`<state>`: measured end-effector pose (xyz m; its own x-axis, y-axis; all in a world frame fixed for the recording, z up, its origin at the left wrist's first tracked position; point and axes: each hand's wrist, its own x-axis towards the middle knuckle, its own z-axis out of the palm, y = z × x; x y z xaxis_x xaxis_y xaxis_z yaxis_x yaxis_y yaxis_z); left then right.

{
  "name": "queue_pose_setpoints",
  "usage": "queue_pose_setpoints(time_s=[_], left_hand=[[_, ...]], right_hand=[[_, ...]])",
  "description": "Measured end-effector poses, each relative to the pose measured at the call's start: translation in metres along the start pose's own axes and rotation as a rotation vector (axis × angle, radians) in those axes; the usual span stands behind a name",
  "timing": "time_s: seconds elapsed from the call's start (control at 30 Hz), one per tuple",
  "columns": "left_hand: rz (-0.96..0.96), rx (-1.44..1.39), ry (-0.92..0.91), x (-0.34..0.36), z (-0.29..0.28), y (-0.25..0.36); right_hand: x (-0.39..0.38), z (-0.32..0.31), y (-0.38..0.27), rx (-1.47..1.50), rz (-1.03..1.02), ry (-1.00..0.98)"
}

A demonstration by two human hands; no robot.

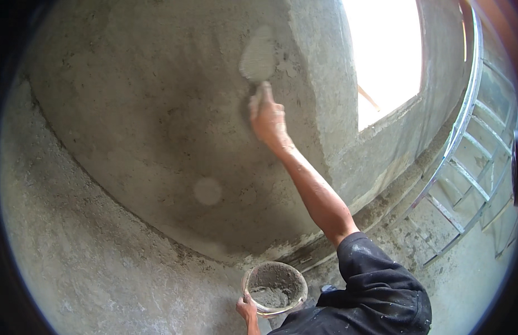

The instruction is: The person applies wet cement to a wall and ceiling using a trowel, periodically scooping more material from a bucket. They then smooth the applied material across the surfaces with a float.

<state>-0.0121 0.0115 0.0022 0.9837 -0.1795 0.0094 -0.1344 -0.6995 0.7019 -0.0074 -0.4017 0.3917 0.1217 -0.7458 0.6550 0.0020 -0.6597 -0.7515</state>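
Note:
My right hand [268, 123] reaches up to the grey cement wall [158, 95], closed round the handle of a trowel. The trowel's pale, blurred blade [257, 56] lies at the wall's surface, left of the bright opening. At the lower middle, my left hand [246, 307] grips the rim of a round bucket [300, 279], which has grey wet mortar [273, 296] inside.
A bright window opening [385, 50] is at the upper right. A pale metal ladder or frame [468, 178] with several rungs stands along the right side. Rough concrete floor [86, 245] curves round the lower left, meeting the wall at a dark edge.

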Motion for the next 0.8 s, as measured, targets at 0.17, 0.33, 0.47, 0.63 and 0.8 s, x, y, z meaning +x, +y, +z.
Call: queue_pose_setpoints(time_s=[0.17,0.33,0.47,0.63,0.8], left_hand=[[0.043,0.031,0.023,-0.002,0.007,0.023],[0.008,0.012,0.047,-0.011,0.001,0.03],[-0.009,0.039,0.019,-0.019,0.005,0.033],[-0.048,0.08,0.026,-0.021,0.014,0.035],[-0.059,0.056,0.017,-0.019,0.023,0.049]], right_hand=[[-0.063,0.005,0.036,0.065,-0.192,-0.19],[-0.091,-0.027,0.073,0.101,-0.342,-0.173],[-0.022,-0.064,0.085,-0.091,-0.327,0.032],[-0.011,-0.079,0.108,-0.273,-0.025,-0.034],[-0.036,-0.091,0.136,-0.144,0.072,0.013]])
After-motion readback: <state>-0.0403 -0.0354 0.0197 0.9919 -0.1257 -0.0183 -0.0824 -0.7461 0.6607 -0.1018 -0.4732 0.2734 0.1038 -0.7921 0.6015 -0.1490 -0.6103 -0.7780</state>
